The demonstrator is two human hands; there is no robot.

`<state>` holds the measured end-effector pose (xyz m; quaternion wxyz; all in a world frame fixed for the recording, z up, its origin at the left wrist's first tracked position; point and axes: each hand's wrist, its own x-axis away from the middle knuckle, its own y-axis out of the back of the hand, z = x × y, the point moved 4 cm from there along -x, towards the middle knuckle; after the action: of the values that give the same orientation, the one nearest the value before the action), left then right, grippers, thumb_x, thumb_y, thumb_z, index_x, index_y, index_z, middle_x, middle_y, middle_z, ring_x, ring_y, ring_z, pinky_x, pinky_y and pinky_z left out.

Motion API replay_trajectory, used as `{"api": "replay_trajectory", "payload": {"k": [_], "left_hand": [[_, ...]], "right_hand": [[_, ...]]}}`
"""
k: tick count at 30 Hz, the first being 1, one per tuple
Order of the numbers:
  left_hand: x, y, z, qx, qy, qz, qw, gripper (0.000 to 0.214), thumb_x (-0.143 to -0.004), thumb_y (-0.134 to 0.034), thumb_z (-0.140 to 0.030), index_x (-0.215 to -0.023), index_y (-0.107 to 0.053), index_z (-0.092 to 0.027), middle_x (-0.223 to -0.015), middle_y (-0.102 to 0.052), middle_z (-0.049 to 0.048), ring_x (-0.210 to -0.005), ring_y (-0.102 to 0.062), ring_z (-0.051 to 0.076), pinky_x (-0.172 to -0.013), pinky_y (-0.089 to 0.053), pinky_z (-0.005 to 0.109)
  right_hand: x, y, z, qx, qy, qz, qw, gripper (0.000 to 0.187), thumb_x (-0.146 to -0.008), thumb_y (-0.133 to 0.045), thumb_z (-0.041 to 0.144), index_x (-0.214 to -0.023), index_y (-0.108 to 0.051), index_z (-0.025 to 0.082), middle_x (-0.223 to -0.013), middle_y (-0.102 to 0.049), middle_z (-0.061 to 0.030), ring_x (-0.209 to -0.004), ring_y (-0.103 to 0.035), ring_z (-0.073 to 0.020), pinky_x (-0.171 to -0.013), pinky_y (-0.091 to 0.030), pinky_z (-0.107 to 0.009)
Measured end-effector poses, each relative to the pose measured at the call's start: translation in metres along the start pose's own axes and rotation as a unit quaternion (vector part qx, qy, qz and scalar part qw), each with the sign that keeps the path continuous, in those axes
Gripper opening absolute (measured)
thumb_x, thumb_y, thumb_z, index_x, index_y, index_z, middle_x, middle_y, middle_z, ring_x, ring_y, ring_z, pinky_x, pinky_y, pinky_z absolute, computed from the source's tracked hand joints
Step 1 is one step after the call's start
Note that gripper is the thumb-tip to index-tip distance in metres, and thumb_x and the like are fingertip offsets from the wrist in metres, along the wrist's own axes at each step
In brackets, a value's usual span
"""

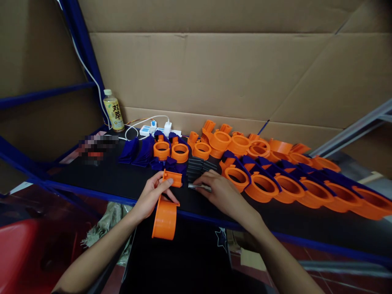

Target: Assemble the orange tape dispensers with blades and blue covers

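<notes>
fingers of the left hand [152, 193] are gripping an orange part [165, 220] at the surface [104, 176] edge; those of the right hand [219, 188] are pinching a silvery strip [194, 187] beside a black stack [196, 166], and should be pressing lightly, drawing it clear without toppling the pieces.

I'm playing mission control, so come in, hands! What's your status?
Left hand holding orange ring part. Right hand gripping shiny grey strip, near dark stack. More orange rings crowd close on the right.
</notes>
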<state>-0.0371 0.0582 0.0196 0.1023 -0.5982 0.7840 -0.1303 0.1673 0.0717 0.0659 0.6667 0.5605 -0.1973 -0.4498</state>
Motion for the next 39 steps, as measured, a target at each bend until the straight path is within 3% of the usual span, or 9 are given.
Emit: {"api": "replay_trajectory", "payload": {"k": [8,13,19,25,32,39], "left_hand": [[-0.001,0.0,0.0,-0.012,-0.001,0.004,1.0,0.039,-0.085,-0.068,-0.049,-0.105,-0.057,-0.017,-0.111,-0.074,0.0153,-0.054,-0.072,0.019,-0.048,-0.054,0.025],[0.0,0.0,0.002,-0.018,0.0,0.0,1.0,0.04,-0.085,-0.068,-0.049,-0.106,-0.057,-0.017,-0.093,-0.076,0.0112,-0.052,-0.072,0.02,-0.046,-0.052,0.024],[-0.001,0.0,0.001,-0.013,0.0,-0.007,1.0,0.042,-0.083,-0.07,-0.05,-0.105,-0.058,-0.017,-0.1,-0.077,0.0131,-0.052,-0.072,0.02,-0.044,-0.051,0.024],[-0.002,-0.002,0.003,-0.023,0.03,0.022,0.999,0.042,-0.083,-0.071,-0.048,-0.106,-0.06,-0.016,-0.064,-0.073,0.0061,-0.053,-0.072,0.023,-0.044,-0.051,0.024],[-0.002,-0.003,0.002,-0.02,0.026,0.033,0.999,0.038,-0.082,-0.073,-0.043,-0.106,-0.064,-0.015,-0.082,-0.078,0.0108,-0.055,-0.073,0.022,-0.044,-0.053,0.024],[-0.002,-0.002,0.002,-0.026,0.019,0.033,0.999,0.036,-0.084,-0.071,-0.043,-0.106,-0.063,-0.016,-0.084,-0.078,0.0108,-0.056,-0.073,0.022,-0.045,-0.054,0.025]], "right_hand": [[0.001,-0.003,-0.001,0.033,-0.014,0.017,0.999,0.014,-0.087,-0.063,0.011,-0.088,-0.072,0.021,-0.088,-0.068,-0.0048,-0.086,-0.063,-0.0189,-0.073,-0.048,-0.03],[-0.001,-0.004,-0.004,0.01,-0.02,0.02,1.0,0.009,-0.087,-0.063,0.015,-0.087,-0.07,0.021,-0.086,-0.067,-0.0041,-0.083,-0.062,-0.0179,-0.071,-0.048,-0.029],[-0.004,0.006,-0.001,-0.069,-0.011,-0.046,0.997,0.007,-0.09,-0.059,0.02,-0.087,-0.066,0.021,-0.088,-0.066,-0.0043,-0.083,-0.062,-0.0177,-0.07,-0.049,-0.029],[-0.009,0.018,0.014,-0.186,-0.027,-0.103,0.977,0.014,-0.095,-0.057,0.031,-0.095,-0.066,0.021,-0.085,-0.07,-0.0015,-0.069,-0.06,-0.0129,-0.061,-0.047,-0.025],[-0.026,0.008,0.029,-0.176,0.007,-0.098,0.979,0.014,-0.094,-0.06,0.03,-0.096,-0.07,0.02,-0.085,-0.07,-0.0034,-0.073,-0.062,-0.0142,-0.062,-0.049,-0.026],[-0.025,0.004,0.028,-0.172,0.01,-0.102,0.98,0.013,-0.094,-0.06,0.029,-0.095,-0.07,0.021,-0.086,-0.07,-0.003,-0.074,-0.063,-0.0144,-0.064,-0.049,-0.027]]}}
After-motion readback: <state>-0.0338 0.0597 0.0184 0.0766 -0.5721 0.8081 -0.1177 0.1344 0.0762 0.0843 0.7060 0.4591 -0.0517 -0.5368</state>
